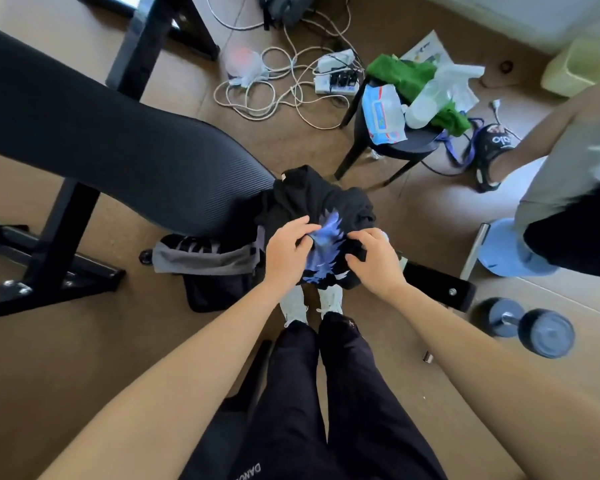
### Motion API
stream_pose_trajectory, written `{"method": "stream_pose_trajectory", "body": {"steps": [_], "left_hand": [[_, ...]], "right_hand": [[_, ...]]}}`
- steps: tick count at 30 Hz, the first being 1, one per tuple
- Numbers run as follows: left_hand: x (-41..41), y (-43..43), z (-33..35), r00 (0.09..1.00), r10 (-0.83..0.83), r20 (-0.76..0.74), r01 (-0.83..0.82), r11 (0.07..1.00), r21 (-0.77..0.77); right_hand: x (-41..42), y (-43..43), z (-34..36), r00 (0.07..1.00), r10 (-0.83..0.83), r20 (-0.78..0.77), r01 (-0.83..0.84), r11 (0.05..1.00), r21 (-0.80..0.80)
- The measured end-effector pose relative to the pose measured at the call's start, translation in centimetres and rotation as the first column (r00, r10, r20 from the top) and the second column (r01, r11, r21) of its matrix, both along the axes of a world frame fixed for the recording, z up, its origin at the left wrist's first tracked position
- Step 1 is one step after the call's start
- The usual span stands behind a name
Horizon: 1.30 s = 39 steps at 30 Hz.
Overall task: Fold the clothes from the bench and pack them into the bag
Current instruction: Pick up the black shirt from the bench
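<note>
The left hand (286, 252) and right hand (374, 259) bunched the black T-shirt (312, 199) (blue print uppermost) just beside the bench (118, 143) end, fingers curled into cloth. Below it lay what looked like the bag (205, 268).

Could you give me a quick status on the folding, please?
Left hand and right hand both pinch the black shirt, bunched at bench end. Bag on floor just left, nothing between.

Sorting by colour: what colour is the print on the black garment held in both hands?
Blue-violet print with white bits on the black garment; head view.
</note>
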<state>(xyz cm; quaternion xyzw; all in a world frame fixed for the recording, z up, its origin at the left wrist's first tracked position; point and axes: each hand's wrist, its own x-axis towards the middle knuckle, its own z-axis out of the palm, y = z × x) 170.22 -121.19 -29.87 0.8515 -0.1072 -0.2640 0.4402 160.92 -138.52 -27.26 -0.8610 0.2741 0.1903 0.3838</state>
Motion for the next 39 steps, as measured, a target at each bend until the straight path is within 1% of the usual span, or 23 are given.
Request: {"method": "stream_pose_trajectory", "body": {"steps": [4,6,7,8,9,11,13,14,15,17,20,22,24,26,27,28,30,31,32,33,36,37,39], "left_hand": [[-2.7,0.3,3.5,0.999,0.033,-0.030,-0.035,0.995,-0.090],[-3.9,0.3,5.6,1.000,0.021,0.001,-0.021,0.992,-0.124],[-4.6,0.3,6.6,1.000,0.002,0.014,0.000,0.990,-0.140],[-5.2,0.3,7.5,1.000,-0.018,0.018,0.021,0.988,-0.154],[-5.9,0.4,8.3,0.999,-0.033,0.019,0.036,0.985,-0.167],[-7.1,0.7,9.3,0.999,-0.051,0.015,0.053,0.982,-0.180],[-7.9,1.1,9.6,0.998,-0.051,-0.023,0.046,0.983,-0.180],[-8.0,1.4,9.6,0.997,-0.043,-0.071,0.030,0.984,-0.176],[-8.0,1.7,9.4,0.990,-0.037,-0.133,0.015,0.987,-0.158],[-7.7,2.2,8.6,0.964,-0.026,-0.264,0.006,0.997,-0.074],[-6.0,1.4,6.9,0.908,0.080,-0.412,-0.057,0.996,0.069],[-4.0,-0.2,5.7,0.895,0.157,-0.418,-0.115,0.986,0.123],[-1.9,-2.1,4.8,0.897,0.201,-0.394,-0.160,0.978,0.136],[-0.3,-3.9,3.8,0.863,0.258,-0.434,-0.214,0.966,0.147],[0.3,-4.7,3.2,0.815,0.310,-0.489,-0.266,0.951,0.160],[0.9,-5.5,2.4,0.734,0.384,-0.560,-0.342,0.922,0.184],[2.0,-6.7,1.5,0.507,0.547,-0.666,-0.523,0.810,0.267],[2.4,-7.0,1.1,0.409,0.591,-0.695,-0.579,0.757,0.302],[2.7,-7.1,1.1,0.347,0.599,-0.722,-0.604,0.731,0.316],[2.9,-7.2,1.5,0.320,0.585,-0.745,-0.606,0.731,0.314],[2.9,-7.1,3.1,0.312,0.528,-0.790,-0.515,0.792,0.326],[2.8,-6.9,3.6,0.350,0.517,-0.781,-0.487,0.813,0.320],[2.5,-6.7,4.7,0.477,0.510,-0.716,-0.501,0.827,0.255]], "right_hand": [[0.4,-1.0,1.3,0.998,-0.055,-0.007,0.055,0.998,0.037],[0.3,-1.6,2.1,0.997,-0.068,0.039,0.067,0.997,0.043],[0.3,-1.9,2.4,0.997,-0.023,0.069,0.021,0.999,0.030],[0.3,-2.2,2.7,0.994,0.064,0.084,-0.064,0.998,-0.008],[0.5,-2.3,3.1,0.979,0.189,0.077,-0.184,0.980,-0.073],[1.0,-2.2,3.8,0.897,0.442,0.015,-0.428,0.876,-0.224],[1.4,-2.1,4.2,0.823,0.567,-0.036,-0.555,0.789,-0.264],[1.4,-2.1,4.3,0.807,0.587,-0.058,-0.581,0.774,-0.250],[1.4,-2.1,4.5,0.807,0.586,-0.076,-0.586,0.779,-0.224],[0.9,-2.5,4.8,0.847,0.523,-0.090,-0.531,0.834,-0.148],[-0.5,-3.4,5.2,0.893,0.437,-0.110,-0.447,0.891,-0.087],[-1.5,-3.7,5.2,0.897,0.424,-0.124,-0.434,0.898,-0.074],[-2.3,-3.9,5.0,0.905,0.409,-0.120,-0.419,0.906,-0.066],[-2.9,-4.0,4.6,0.910,0.398,-0.116,-0.406,0.912,-0.059],[-3.1,-4.1,4.4,0.913,0.391,-0.120,-0.399,0.916,-0.051],[-3.3,-4.1,4.3,0.914,0.385,-0.126,-0.392,0.919,-0.042],[-3.5,-4.1,4.0,0.916,0.378,-0.137,-0.383,0.924,-0.008],[-3.4,-4.0,3.9,0.914,0.381,-0.136,-0.383,0.924,0.012],[-3.3,-4.1,3.7,0.913,0.384,-0.139,-0.382,0.923,0.038],[-3.1,-4.0,3.7,0.911,0.383,-0.149,-0.377,0.924,0.072],[-2.0,-4.0,3.9,0.912,0.346,-0.222,-0.307,0.932,0.194],[-1.6,-3.9,4.0,0.924,0.317,-0.216,-0.277,0.941,0.195],[-0.6,-3.8,4.0,0.968,0.222,-0.116,-0.210,0.972,0.105]]}}
